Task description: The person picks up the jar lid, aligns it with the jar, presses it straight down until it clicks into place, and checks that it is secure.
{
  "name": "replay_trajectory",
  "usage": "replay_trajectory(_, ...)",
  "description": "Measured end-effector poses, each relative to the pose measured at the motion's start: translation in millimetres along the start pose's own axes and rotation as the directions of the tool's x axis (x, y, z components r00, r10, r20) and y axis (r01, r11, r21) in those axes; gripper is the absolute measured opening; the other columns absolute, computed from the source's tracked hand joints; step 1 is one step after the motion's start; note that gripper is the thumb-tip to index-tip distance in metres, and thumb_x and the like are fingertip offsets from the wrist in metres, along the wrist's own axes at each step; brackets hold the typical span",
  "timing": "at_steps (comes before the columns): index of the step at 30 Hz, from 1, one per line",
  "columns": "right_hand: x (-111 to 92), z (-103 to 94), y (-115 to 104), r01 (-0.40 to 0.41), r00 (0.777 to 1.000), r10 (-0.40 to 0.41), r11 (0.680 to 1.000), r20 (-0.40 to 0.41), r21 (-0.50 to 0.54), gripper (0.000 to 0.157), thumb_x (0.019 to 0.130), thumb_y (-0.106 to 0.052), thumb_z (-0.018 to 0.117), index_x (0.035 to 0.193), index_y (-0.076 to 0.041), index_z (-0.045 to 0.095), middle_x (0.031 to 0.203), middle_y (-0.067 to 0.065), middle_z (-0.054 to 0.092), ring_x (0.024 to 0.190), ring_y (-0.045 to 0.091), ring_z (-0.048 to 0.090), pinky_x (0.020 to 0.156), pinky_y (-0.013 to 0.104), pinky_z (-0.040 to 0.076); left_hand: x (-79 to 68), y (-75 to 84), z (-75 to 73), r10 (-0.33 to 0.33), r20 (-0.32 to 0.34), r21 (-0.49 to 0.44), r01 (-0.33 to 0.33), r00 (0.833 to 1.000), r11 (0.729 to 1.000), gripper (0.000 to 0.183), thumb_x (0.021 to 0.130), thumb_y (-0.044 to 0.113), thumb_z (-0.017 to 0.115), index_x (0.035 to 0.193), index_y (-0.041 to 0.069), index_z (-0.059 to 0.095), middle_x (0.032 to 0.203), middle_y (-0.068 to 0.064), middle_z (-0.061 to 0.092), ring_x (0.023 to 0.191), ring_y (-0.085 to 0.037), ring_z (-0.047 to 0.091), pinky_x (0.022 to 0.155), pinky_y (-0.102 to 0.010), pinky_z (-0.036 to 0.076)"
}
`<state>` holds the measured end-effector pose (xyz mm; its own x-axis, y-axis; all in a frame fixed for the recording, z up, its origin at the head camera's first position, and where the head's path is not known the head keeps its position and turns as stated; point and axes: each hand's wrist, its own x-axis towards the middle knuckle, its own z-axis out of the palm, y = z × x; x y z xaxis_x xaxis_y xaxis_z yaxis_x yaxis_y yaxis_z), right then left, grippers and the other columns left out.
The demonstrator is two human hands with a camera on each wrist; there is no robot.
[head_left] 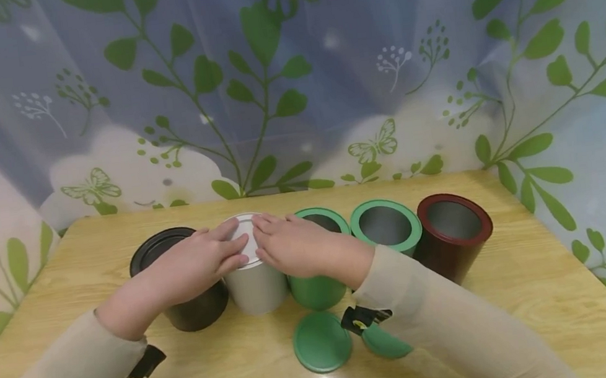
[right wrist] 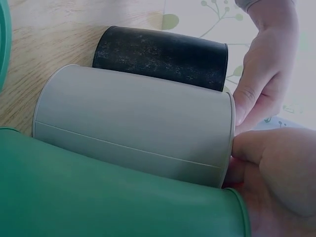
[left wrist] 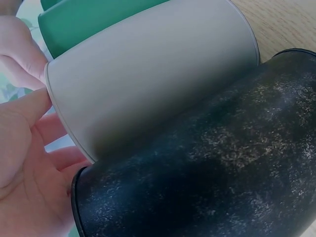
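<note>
Both hands lie on the flat white lid [head_left: 250, 245] of a white cylindrical can [head_left: 258, 291]. My left hand [head_left: 193, 264] presses its left side with fingers extended. From the right, my right hand [head_left: 298, 245] presses the lid with fingers extended, reaching over an open green can [head_left: 319, 292]. In the left wrist view, fingers and thumb sit right at the rim of the white can [left wrist: 153, 74]. The right wrist view likewise has the right thumb at the end of the can [right wrist: 133, 118]. A black can [head_left: 198, 307] stands beneath my left hand.
Right of the hands stand another open green can [head_left: 416, 226] and an open dark red can [head_left: 447, 253]. A round green lid [head_left: 322, 342] lies on the wooden table [head_left: 234, 371] in front. A second green lid [head_left: 386, 341] is partly hidden by the right sleeve. A patterned curtain [head_left: 323, 74] hangs behind.
</note>
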<state>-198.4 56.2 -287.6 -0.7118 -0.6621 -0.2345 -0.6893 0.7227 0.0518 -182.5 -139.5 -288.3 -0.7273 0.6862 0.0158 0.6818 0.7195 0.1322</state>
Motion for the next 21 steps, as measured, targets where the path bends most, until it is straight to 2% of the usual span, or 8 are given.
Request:
replay_trajectory(8,-0.3,1.4,-2.6,-0.004,1.0,0.004,1.0,0.004,0.01,0.052,0.104,-0.036,0.024,0.148,-0.008,0.025,0.155,0.006,0.012,0.141,0.018,0.01,0.111,0.045,0.018,-2.5,2.6,-0.7,-0.016,0.032,-0.008,0.017,0.999,1.0,0.044,0.099,0.029,0.048,0.132,0.001,0.052,0.141,-0.028,0.035,0.123,-0.043,0.042,0.1,-0.058,0.031)
replay_trajectory(15,2.0,0.6,-2.0,0.0,1.0,0.0,0.999,0.011,-0.04,0.053,0.103,-0.037,0.024,0.148,-0.009,0.024,0.155,0.005,0.012,0.141,0.016,0.011,0.111,0.047,0.016,-2.6,1.6,-0.3,-0.019,0.032,0.006,0.019,0.999,1.0,0.044,0.099,0.029,0.047,0.132,0.001,0.052,0.141,-0.028,0.035,0.123,-0.043,0.042,0.1,-0.057,0.032)
replay_trajectory(21,-0.4,-0.3,1.3,-0.012,1.0,0.012,1.0,0.019,-0.029,0.055,0.103,-0.039,0.022,0.149,-0.01,0.02,0.155,0.004,0.008,0.141,0.014,0.006,0.112,0.047,0.011,-1.6,1.1,2.7,-0.009,-0.019,0.028,0.009,1.0,1.0,0.044,0.099,0.028,0.048,0.132,0.0,0.051,0.141,-0.027,0.036,0.122,-0.041,0.044,0.1,-0.056,0.033)
